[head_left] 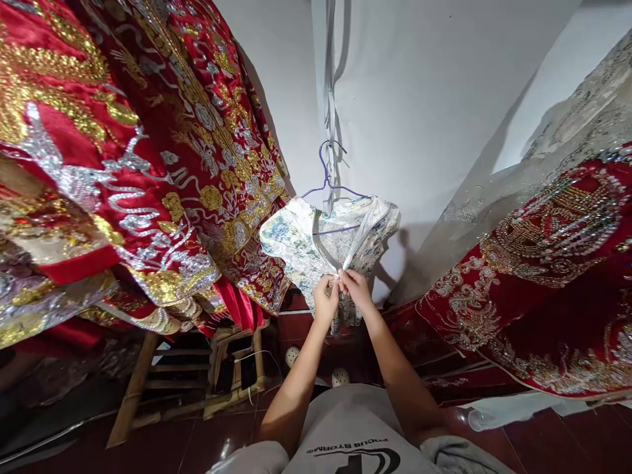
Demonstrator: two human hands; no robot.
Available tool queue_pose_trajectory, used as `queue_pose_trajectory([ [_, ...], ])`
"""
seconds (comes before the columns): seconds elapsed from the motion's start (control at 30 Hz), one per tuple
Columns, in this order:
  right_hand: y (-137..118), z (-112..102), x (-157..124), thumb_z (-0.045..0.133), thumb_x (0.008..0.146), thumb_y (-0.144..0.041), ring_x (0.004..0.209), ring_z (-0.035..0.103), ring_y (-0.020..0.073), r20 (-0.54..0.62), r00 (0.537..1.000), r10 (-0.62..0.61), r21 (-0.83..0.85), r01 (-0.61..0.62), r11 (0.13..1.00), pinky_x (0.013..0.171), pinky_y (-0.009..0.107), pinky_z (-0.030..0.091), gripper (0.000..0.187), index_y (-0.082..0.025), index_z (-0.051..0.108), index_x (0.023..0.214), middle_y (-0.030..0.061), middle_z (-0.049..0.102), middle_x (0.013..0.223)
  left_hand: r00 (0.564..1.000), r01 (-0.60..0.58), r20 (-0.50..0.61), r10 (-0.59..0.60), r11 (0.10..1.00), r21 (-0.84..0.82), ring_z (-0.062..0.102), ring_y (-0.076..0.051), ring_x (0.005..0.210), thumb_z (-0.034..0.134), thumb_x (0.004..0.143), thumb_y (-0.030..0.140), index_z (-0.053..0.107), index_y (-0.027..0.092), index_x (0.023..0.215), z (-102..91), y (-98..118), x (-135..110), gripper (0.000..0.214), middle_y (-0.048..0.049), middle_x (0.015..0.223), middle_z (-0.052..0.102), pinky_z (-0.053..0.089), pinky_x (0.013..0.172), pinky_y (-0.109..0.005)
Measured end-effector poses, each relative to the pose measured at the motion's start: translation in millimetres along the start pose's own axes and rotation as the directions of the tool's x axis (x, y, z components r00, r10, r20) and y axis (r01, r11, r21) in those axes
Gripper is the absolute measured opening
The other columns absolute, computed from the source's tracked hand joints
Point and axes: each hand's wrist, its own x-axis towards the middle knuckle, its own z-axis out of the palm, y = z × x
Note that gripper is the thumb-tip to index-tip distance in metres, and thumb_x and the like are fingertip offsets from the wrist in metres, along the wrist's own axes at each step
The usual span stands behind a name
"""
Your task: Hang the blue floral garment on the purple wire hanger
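Note:
A white dress [289, 234] with blue and green floral print hangs on a thin purple hanger [326, 178] in front of me. Its neck opening runs down in a V, and through it the hanger's lower bar shows. At the bottom of that V, my left hand [326, 299] pinches the fabric edge with thumb and fingers. Right beside it, almost touching, my right hand [354, 288] is closed on the other edge. Whether a zipper pull or fastener sits between the fingertips is too small to make out. Below my hands, the dress's lower part is partly hidden.
Red garments [212, 145] with gold and silver embroidery hang close on the left. Another beaded red garment [538, 276] spreads on the right. A strap [330, 85] runs down the white wall to the hanger. A bamboo chair [143, 382] stands lower left on the dark red tiled floor.

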Motion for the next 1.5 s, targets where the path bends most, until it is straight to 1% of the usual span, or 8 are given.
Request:
queue_pose_trajectory([
  [0.3, -20.1, 7.9, -8.7, 0.062, 0.083, -0.053, 0.042, 0.041, 0.0096, 0.149, 0.984, 0.095, 0.021, -0.099, 0.995, 0.046, 0.025, 0.032, 0.037, -0.019, 0.064, 0.067, -0.0024, 0.056, 0.049, 0.996, 0.001, -0.089, 0.008, 0.995, 0.102, 0.055, -0.016, 0.070, 0.053, 0.093, 0.027, 0.058, 0.020, 0.079, -14.9, 6.8, -10.7, 0.017, 0.0003, 0.073, 0.058, 0.042, 0.070, -0.026],
  [0.57, -136.6, 21.8, 66.2, 0.069, 0.083, -0.040, 0.041, 0.041, 0.0064, -0.060, 0.993, -0.100, 0.069, 0.104, 0.992, 0.039, 0.020, 0.028, 0.036, -0.019, 0.054, 0.058, -0.0002, 0.057, 0.051, 0.997, -0.050, 0.067, 0.034, 0.964, 0.260, 0.050, -0.016, 0.072, 0.049, 0.094, 0.027, 0.045, 0.021, 0.074, -12.0, -6.5, -5.0, 0.020, 0.0005, 0.073, 0.050, 0.040, 0.071, -0.027],
  [0.7, -172.5, 31.4, 78.3, 0.064, 0.090, -0.034, 0.038, 0.039, 0.0060, 0.004, 0.988, -0.154, 0.061, 0.153, 0.986, 0.037, 0.018, 0.029, 0.030, -0.017, 0.061, 0.067, -0.0021, 0.055, 0.047, 0.989, -0.068, 0.146, 0.028, 0.957, 0.281, 0.050, -0.016, 0.068, 0.053, 0.090, 0.025, 0.045, 0.022, 0.072, -14.5, -7.9, 1.7, 0.020, 0.0011, 0.070, 0.049, 0.040, 0.069, -0.028],
  [0.8, -172.6, 31.6, 65.9, 0.062, 0.092, -0.032, 0.038, 0.040, 0.0059, 0.074, 0.980, -0.183, 0.045, 0.180, 0.983, 0.040, 0.018, 0.032, 0.030, -0.016, 0.064, 0.067, -0.0022, 0.055, 0.047, 0.988, -0.114, 0.134, 0.082, 0.963, 0.246, 0.058, -0.019, 0.079, 0.059, 0.090, 0.027, 0.055, 0.020, 0.089, -24.6, 13.5, 24.8, 0.008, -0.0025, 0.082, 0.059, 0.046, 0.077, -0.031],
  [0.93, -167.1, 26.8, 56.8, 0.062, 0.091, -0.034, 0.040, 0.043, 0.0074, 0.085, 0.976, -0.200, -0.006, 0.202, 0.979, 0.043, 0.020, 0.035, 0.030, -0.017, 0.063, 0.067, -0.0030, 0.055, 0.048, 0.934, -0.343, -0.043, 0.354, 0.925, 0.161, 0.063, -0.020, 0.094, 0.050, 0.101, 0.034, 0.049, 0.021, 0.135, -43.3, 78.0, 84.2, 0.035, -0.0081, 0.103, 0.066, 0.051, 0.088, -0.036],
  [1.07, -157.8, 24.3, 61.4, 0.058, 0.092, -0.037, 0.043, 0.044, 0.0093, 0.089, 0.965, -0.246, -0.101, 0.254, 0.962, 0.047, 0.022, 0.035, 0.031, -0.019, 0.062, 0.068, -0.0035, 0.054, 0.048, 0.863, -0.504, 0.137, 0.487, 0.802, 0.321, 0.064, -0.020, 0.089, 0.050, 0.102, 0.034, 0.065, 0.020, 0.108, -61.8, 132.7, 136.9, 0.021, -0.0073, 0.097, 0.069, 0.050, 0.083, -0.035],
  [1.2, -131.3, 27.7, 62.4, 0.055, 0.091, -0.037, 0.043, 0.039, 0.0107, 0.035, 0.939, -0.341, -0.230, 0.340, 0.912, 0.047, 0.025, 0.028, 0.032, -0.020, 0.059, 0.064, -0.0051, 0.045, 0.045, 0.821, -0.571, 0.248, 0.515, 0.722, 0.390, 0.063, -0.020, 0.086, 0.054, 0.101, 0.033, 0.065, 0.019, 0.091, -73.7, 138.4, 149.2, 0.020, -0.0055, 0.089, 0.069, 0.048, 0.081, -0.034],
  [1.5, -86.8, 37.7, 82.2, 0.055, 0.087, -0.039, 0.044, 0.039, 0.0117, 0.002, 0.962, -0.271, -0.214, 0.266, 0.940, 0.049, 0.026, 0.027, 0.032, -0.021, 0.058, 0.060, -0.0051, 0.042, 0.045, 0.873, -0.465, -0.046, 0.486, 0.855, 0.228, 0.061, -0.016, 0.080, 0.060, 0.098, 0.035, 0.064, 0.019, 0.090, -72.9, 137.0, 141.3, 0.018, -0.0011, 0.083, 0.066, 0.047, 0.076, -0.029],
])
